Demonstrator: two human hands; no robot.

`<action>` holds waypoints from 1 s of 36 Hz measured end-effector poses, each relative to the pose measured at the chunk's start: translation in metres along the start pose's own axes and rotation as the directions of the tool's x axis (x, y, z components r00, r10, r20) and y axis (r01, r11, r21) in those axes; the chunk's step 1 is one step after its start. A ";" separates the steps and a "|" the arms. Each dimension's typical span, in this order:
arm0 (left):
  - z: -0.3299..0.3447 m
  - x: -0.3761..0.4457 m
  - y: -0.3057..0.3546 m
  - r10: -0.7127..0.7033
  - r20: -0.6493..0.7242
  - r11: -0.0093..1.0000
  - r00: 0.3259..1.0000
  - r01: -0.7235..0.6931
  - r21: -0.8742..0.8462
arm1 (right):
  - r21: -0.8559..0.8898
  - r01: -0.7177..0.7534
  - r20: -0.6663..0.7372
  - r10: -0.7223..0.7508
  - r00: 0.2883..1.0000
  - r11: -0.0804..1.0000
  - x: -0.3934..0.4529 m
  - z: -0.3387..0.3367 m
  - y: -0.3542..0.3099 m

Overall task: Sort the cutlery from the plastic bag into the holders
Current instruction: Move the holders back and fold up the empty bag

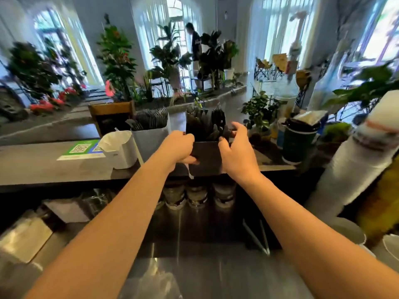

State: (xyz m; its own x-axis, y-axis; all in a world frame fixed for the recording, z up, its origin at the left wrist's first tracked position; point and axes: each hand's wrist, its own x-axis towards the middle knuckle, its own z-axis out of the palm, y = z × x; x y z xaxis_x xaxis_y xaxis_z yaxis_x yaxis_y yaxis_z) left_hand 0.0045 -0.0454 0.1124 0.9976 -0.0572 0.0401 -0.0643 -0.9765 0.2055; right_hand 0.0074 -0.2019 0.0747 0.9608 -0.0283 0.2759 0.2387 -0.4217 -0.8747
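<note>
On a dark counter ledge (64, 169) straight ahead, two bare arms reach forward to a black cutlery holder (206, 158) that stands at the ledge's near edge. The left hand (178, 146) grips the holder's left side, fingers curled round its front face. The right hand (236, 147) holds the right side, thumb against the front and fingers bent over the rim, touching the black cutlery (207, 126) that stands upright inside. The picture is blurred, so single pieces cannot be told apart.

Just left of it stands a white holder (150, 141), packed with more dark cutlery (151, 118). Further left, touching or nearly touching it, is a smaller white box (118, 149) with white paper or napkins in it. A green and white sign (81, 149) with square codes lies flat on the ledge beyond that.

To the right of the black holder stands a dark green paper cup (299, 141) with a crumpled white bag in its top. A tall stack of white cups (354, 169) leans in from the right edge. Potted plants (116, 59) line the room behind, arched windows glow with daylight, and a person (195, 44) stands far off among the plants. Below the ledge, a lower steel worktop (216, 277) runs toward the viewer.
</note>
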 end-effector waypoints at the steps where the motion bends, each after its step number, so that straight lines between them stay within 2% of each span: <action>1: 0.002 0.008 0.000 -0.066 0.023 0.995 0.998 0.068 -0.067 | -0.004 -0.016 0.004 0.016 1.000 1.000 0.006 0.005 0.006; 4: 0.006 0.030 -0.003 -0.160 0.049 0.963 0.986 0.167 -0.210 | -0.047 -0.025 -0.014 0.025 1.000 0.999 0.025 0.017 0.019; 7: 0.018 0.055 -0.011 -0.175 -0.018 0.958 0.984 0.166 -0.232 | -0.030 -0.030 -0.035 0.029 0.999 0.999 0.045 0.024 0.025; 10: 0.023 0.069 -0.013 -0.267 -0.020 0.860 0.963 0.229 -0.456 | -0.033 -0.068 -0.009 0.068 0.998 0.997 0.060 0.028 0.027; 11: 0.025 0.071 -0.014 -0.300 -0.006 0.774 0.954 0.239 -0.586 | -0.036 -0.080 -0.003 0.080 0.997 0.996 0.063 0.028 0.028; 12: 0.027 0.071 -0.013 -0.331 0.025 0.635 0.943 0.242 -0.734 | -0.029 -0.096 0.000 0.096 0.995 0.995 0.065 0.029 0.029; 14: 0.033 0.067 -0.013 -0.360 0.037 0.436 0.932 0.203 -0.877 | -0.015 -0.117 -0.009 0.117 0.993 0.993 0.064 0.029 0.030; 15: 0.036 0.062 -0.013 -0.370 0.033 0.380 0.928 0.184 -0.906 | -0.014 -0.114 -0.026 0.114 0.993 0.993 0.061 0.030 0.031; 17: 0.043 0.047 -0.013 -0.346 0.015 0.389 0.938 0.157 -0.908 | -0.019 -0.094 -0.058 0.093 0.994 0.995 0.049 0.030 0.031; 21: 0.059 0.010 -0.024 -0.332 -0.020 0.474 0.943 0.149 -0.868 | -0.078 -0.061 -0.062 0.057 0.996 0.995 0.015 0.042 0.033; 24: 0.076 -0.023 -0.033 -0.314 -0.008 0.550 0.949 0.175 -0.817 | -0.082 -0.089 -0.050 0.085 0.995 0.993 -0.017 0.055 0.033; 26: 0.089 -0.046 -0.039 -0.289 0.032 0.578 0.957 0.201 -0.791 | -0.047 -0.112 0.044 0.114 0.992 0.993 -0.042 0.066 0.032; 28: 0.104 -0.069 -0.046 -0.263 0.094 0.594 0.960 0.238 -0.769 | -0.091 -0.089 0.200 0.106 0.974 0.992 -0.066 0.080 0.033; 31: 0.130 -0.107 -0.057 -0.268 0.130 0.638 0.954 0.278 -0.719 | -0.155 -0.064 0.406 0.123 0.906 0.986 -0.103 0.100 0.042; 36: 0.201 -0.173 -0.077 -0.359 0.185 0.671 0.915 0.391 -0.630 | -0.240 -0.128 0.557 0.244 0.794 0.962 -0.171 0.125 0.078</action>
State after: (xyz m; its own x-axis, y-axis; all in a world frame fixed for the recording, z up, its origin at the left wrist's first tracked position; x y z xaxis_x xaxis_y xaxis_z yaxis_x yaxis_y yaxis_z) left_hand -0.1572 -0.0022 -0.1068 0.9407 0.2597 -0.2182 0.3294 -0.5465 0.7699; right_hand -0.1204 -0.1167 -0.0900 0.8997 0.3791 -0.2166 0.0728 -0.6194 -0.7817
